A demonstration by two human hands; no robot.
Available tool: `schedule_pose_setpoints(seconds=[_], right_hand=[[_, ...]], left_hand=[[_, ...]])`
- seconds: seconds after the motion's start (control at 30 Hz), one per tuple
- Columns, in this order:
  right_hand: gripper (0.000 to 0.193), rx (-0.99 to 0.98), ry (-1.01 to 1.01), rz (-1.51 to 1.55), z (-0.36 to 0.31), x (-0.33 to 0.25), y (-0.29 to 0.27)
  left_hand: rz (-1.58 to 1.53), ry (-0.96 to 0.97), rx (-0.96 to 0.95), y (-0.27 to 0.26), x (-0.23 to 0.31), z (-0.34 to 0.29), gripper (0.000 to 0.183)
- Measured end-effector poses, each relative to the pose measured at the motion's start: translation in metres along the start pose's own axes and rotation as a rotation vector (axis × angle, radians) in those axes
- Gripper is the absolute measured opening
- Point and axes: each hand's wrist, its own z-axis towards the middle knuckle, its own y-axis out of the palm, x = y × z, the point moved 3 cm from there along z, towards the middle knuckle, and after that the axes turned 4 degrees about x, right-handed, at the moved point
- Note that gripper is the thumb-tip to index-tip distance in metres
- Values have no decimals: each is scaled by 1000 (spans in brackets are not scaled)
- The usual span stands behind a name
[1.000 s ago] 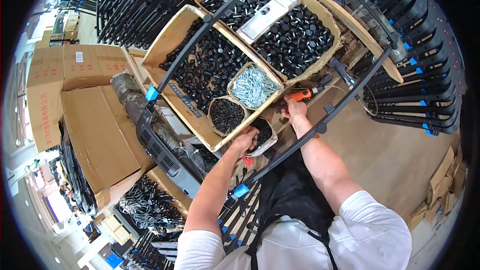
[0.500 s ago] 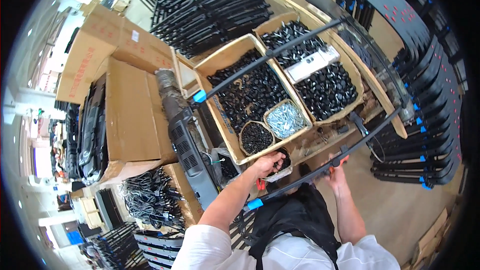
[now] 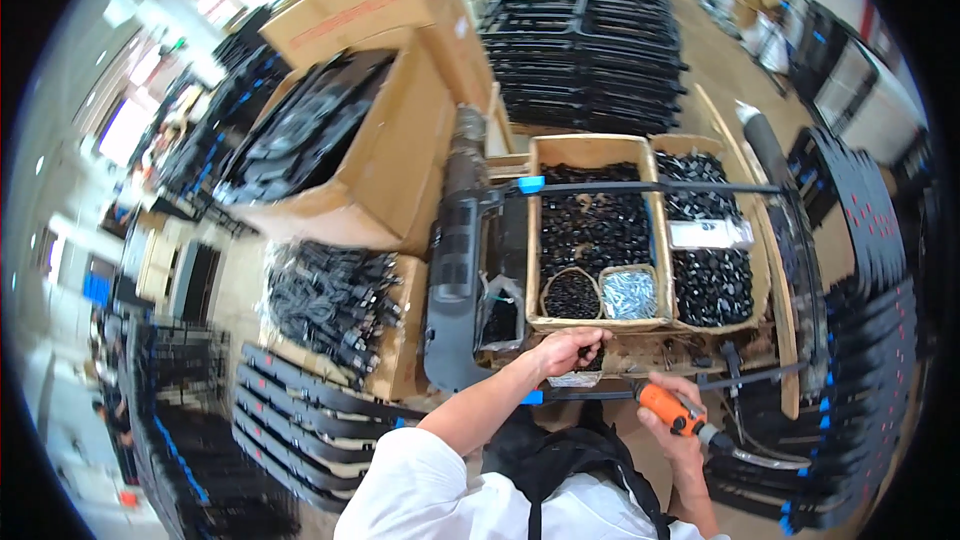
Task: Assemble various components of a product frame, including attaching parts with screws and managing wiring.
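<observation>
In my right hand (image 3: 680, 432) is an orange pneumatic screwdriver (image 3: 668, 406), its hose trailing off to the right. My left hand (image 3: 572, 352) has its fingers pinched together over a small container (image 3: 577, 378) of dark bits, just in front of the large cardboard box; whatever is between the fingertips is too small to make out. A black tubular frame (image 3: 640, 187) with blue tape at its ends lies across the boxes, its near bar passing close to both hands. Inside the large box (image 3: 534, 240) are black plastic parts, a tub of silver screws (image 3: 629, 294) and a tub of small black screws (image 3: 573, 295).
A second box (image 3: 765, 290) of black parts stands to the right, with a white carton (image 3: 710, 233) on it. Bundled cables (image 3: 335, 310) and a tall carton (image 3: 400, 160) are at the left. Black frames are stacked behind (image 3: 580, 60) and curved black panels at right (image 3: 870, 240).
My view has swung, so the boxes now appear squarer and farther right. The orange screwdriver, mostly hidden before, now shows plainly in my right hand. My left hand stays by the small container.
</observation>
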Motion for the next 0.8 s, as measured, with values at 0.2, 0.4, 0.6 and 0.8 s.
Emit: schedule_pose_setpoints(seconds=[0.2,0.4,0.6,0.8], right_hand=[[53,-92,-108,123,65,-5,34],[53,-288,-119,112,82,-7,66],[50,-409,-108,107,89,1,100],[49,-424,-59,55,105,-8,123]], left_hand=[[-375,248,281,31,-8,-43,21],[-723,443,327,46,-22,-74,24],[-821,512,392,23,-29,-106,24],[-925,445,347,15,-10,-98,23]])
